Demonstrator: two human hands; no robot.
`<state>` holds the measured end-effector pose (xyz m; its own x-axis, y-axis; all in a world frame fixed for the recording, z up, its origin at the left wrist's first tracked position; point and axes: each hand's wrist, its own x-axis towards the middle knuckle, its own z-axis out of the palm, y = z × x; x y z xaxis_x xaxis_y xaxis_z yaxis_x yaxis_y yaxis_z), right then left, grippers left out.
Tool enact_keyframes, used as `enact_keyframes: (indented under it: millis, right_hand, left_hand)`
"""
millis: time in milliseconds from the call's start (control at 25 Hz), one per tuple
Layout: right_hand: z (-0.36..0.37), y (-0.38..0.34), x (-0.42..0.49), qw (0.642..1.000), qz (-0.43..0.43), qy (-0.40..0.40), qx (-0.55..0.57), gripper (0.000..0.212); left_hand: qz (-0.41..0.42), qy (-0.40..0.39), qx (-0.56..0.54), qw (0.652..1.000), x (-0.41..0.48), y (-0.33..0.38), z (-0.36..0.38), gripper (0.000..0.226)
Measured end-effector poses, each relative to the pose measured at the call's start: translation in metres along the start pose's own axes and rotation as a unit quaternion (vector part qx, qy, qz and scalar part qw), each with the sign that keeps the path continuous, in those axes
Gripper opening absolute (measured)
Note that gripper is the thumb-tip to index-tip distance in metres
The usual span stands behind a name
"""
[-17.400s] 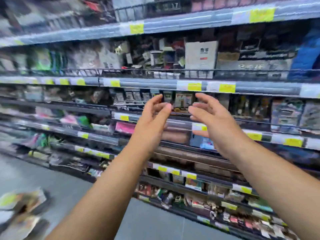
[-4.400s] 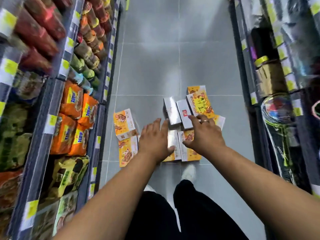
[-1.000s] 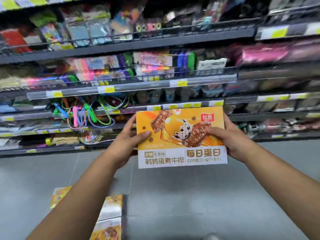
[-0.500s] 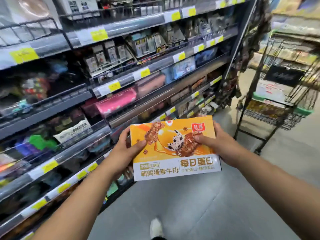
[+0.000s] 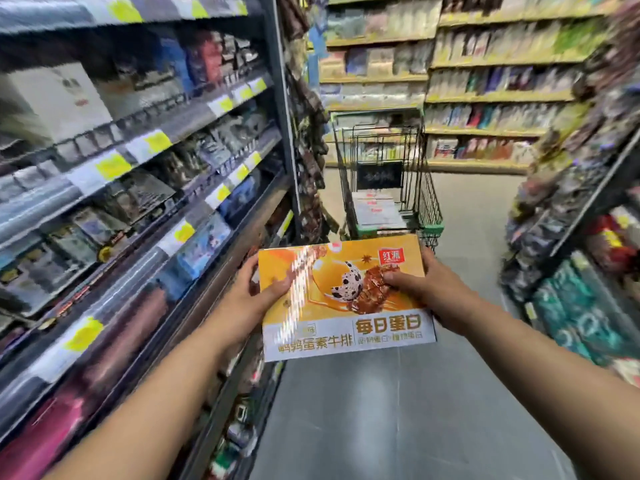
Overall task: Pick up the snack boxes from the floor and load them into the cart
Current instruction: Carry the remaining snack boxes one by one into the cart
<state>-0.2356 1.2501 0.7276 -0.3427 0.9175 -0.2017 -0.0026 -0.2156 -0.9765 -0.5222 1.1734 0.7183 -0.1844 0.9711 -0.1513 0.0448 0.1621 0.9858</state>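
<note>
Standing straight ahead down the aisle, a wire cart (image 5: 428, 199) with green corner bumpers carries pale flat boxes (image 5: 375, 209) on its bottom. Stocked shelves on the left (image 5: 138, 161) and more shelves on the right (image 5: 571, 237) line the grey floor (image 5: 415, 410), and a further wall of shelves (image 5: 485, 98) crosses behind the cart.

An orange snack box (image 5: 346, 296) is held up in the air in front of the cart, printed face toward the camera, its top edge covering the cart's near lower rim in the view. The 2 hands grip it by its short edges. The left hand (image 5: 249, 303) clamps the left edge, thumb laid on the printed face and the other fingers hidden behind. The right hand (image 5: 436, 292) clamps the right edge the same way, thumb pressed onto the picture, fingers curled round the back.

Half a second earlier the cart sat off at the upper right of the view; now it is centred behind the box and looks closer. The 2-handed grip is unchanged.
</note>
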Motion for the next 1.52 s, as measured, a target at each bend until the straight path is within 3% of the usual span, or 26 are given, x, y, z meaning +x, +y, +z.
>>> enact_keyframes:
  millis: [80, 280, 440, 560, 680, 760, 880, 1160, 1360, 1520]
  right_hand:
    - [-0.033, -0.016, 0.029, 0.999, -0.017, 0.03, 0.015, 0.06]
    - [-0.119, -0.056, 0.126, 0.997, -0.043, 0.062, 0.018, 0.075]
    - [-0.184, -0.106, 0.239, 0.997, -0.068, 0.034, 0.003, 0.062]
    - [-0.196, -0.122, 0.271, 0.997, -0.073, 0.025, -0.023, 0.058]
    - [-0.216, -0.137, 0.347, 0.997, -0.069, 0.033, -0.031, 0.06]
    - [-0.229, -0.143, 0.405, 0.996, -0.066, 0.033, -0.053, 0.072]
    - [-0.249, -0.142, 0.484, 0.993, -0.049, 0.032, -0.098, 0.084]
    - [-0.299, -0.155, 0.642, 0.97, -0.02, 0.043, -0.239, 0.074]
    - [-0.342, -0.139, 0.741, 0.94, -0.019, 0.048, -0.338, 0.087]
    - [-0.388, -0.112, 0.834, 0.906, -0.02, 0.002, -0.423, 0.097]
  left_hand:
    - [0.006, -0.038, 0.012, 0.999, 0.058, 0.019, 0.024, 0.091]
    - [0.033, -0.057, 0.015, 0.998, 0.188, 0.062, 0.095, 0.05]
    - [0.04, -0.039, -0.025, 0.998, 0.311, 0.089, 0.139, 0.061]
    - [0.043, -0.037, -0.033, 0.998, 0.341, 0.098, 0.152, 0.073]
    - [0.023, -0.026, -0.04, 0.999, 0.417, 0.105, 0.161, 0.068]
    - [0.021, -0.032, -0.04, 0.998, 0.475, 0.112, 0.164, 0.062]
    - [0.039, -0.066, 0.01, 0.997, 0.562, 0.118, 0.158, 0.068]
    - [0.032, -0.19, 0.192, 0.962, 0.756, 0.124, 0.155, 0.072]
    - [0.026, -0.197, 0.278, 0.94, 0.862, 0.11, 0.185, 0.086]
    - [-0.003, -0.194, 0.317, 0.928, 0.939, 0.071, 0.216, 0.106]
